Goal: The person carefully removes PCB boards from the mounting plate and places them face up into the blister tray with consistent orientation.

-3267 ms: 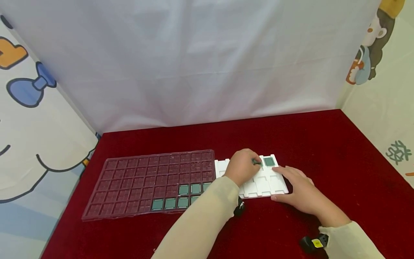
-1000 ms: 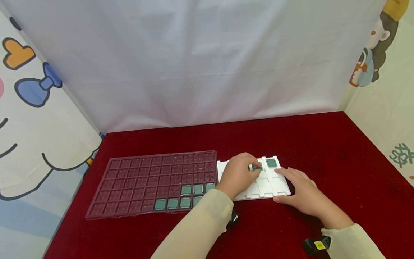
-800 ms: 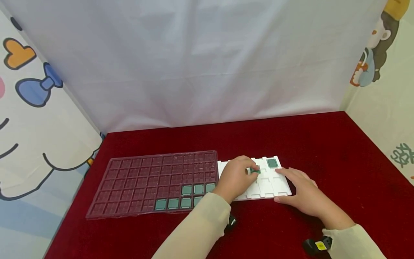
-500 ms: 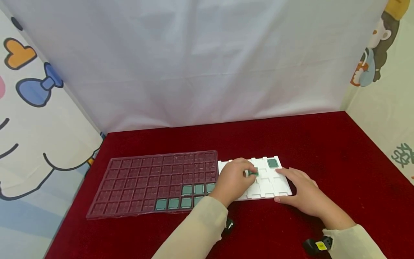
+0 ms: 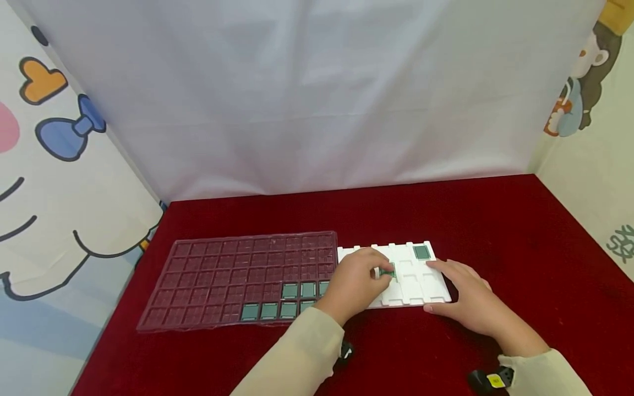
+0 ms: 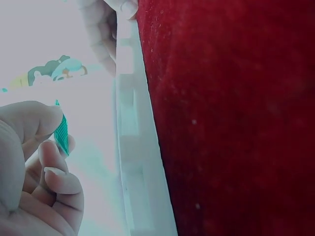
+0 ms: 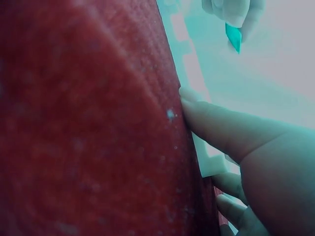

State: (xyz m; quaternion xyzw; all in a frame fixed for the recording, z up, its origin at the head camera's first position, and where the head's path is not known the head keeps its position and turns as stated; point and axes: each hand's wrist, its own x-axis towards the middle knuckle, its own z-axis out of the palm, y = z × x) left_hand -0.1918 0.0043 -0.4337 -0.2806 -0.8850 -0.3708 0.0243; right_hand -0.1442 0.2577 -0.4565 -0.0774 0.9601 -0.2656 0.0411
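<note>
My left hand (image 5: 358, 280) pinches a small green square chip (image 6: 61, 130) between thumb and fingers, tilted on edge over the white tray (image 5: 411, 283). In the right wrist view the chip (image 7: 235, 38) hangs from those fingertips above the tray. One more green chip (image 5: 422, 252) lies in the tray's far right pocket. My right hand (image 5: 468, 297) holds the tray's right end, its thumb (image 7: 211, 118) against the near edge and the other fingers around the corner. The left hand and forearm cover part of the white tray's left side.
A purplish clear tray (image 5: 223, 275) with many pockets adjoins the white tray on the left. Several green chips (image 5: 269, 311) sit in its near right pockets, some partly behind the left sleeve (image 5: 297, 352). Both trays lie on a red cloth (image 5: 406, 357) before a white curtain (image 5: 317, 99).
My left hand has drawn the chip out of the far row, leftward and toward me over the white tray. The right hand keeps its hold. The head view has shifted slightly.
</note>
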